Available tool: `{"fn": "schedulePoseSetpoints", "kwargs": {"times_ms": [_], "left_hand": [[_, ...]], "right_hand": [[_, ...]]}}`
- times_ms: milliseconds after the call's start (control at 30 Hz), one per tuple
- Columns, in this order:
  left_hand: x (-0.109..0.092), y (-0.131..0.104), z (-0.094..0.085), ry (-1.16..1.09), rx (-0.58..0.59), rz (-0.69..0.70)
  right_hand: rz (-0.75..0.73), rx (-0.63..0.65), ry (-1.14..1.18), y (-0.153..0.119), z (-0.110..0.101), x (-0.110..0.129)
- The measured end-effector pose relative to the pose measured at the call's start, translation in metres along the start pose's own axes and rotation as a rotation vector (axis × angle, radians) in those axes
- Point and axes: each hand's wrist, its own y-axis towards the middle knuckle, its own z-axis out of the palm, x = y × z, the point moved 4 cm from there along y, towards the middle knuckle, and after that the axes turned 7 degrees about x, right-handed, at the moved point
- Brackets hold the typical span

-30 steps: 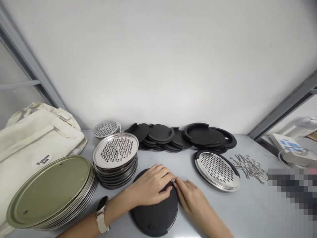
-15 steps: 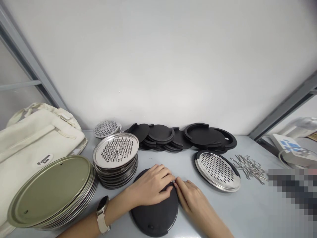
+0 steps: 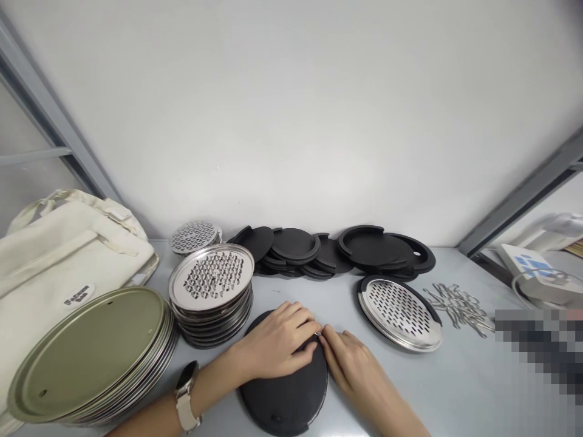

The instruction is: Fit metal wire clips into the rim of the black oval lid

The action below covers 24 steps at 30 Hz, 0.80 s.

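A round black disc with a raised rim lies on the table in front of me. My left hand rests across its upper part, with bent fingers and thumb closed round the disc's right rim. The fingers of my right hand are pressed together at the same spot on the rim, meeting my left fingertips. A tiny bit of shiny metal shows between the two hands; most of it is hidden. To the right sits a round metal grater plate on a stack with a black edge.
Grater discs stand stacked to the left, beside olive-green oval trays and a cream bag. Black round holders are piled along the wall. Metal wire hooks lie heaped at right, near a white box.
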Motion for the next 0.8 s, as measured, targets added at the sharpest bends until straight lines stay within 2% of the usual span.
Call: {"fn": "schedulePoseSetpoints", "kwargs": {"times_ms": [800], "left_hand": [[-0.0006,-0.0001,0.0004,0.013,-0.022,0.018]], "right_hand": [[-0.007,0.001,-0.024,-0.0008,-0.0001,-0.0001]]}}
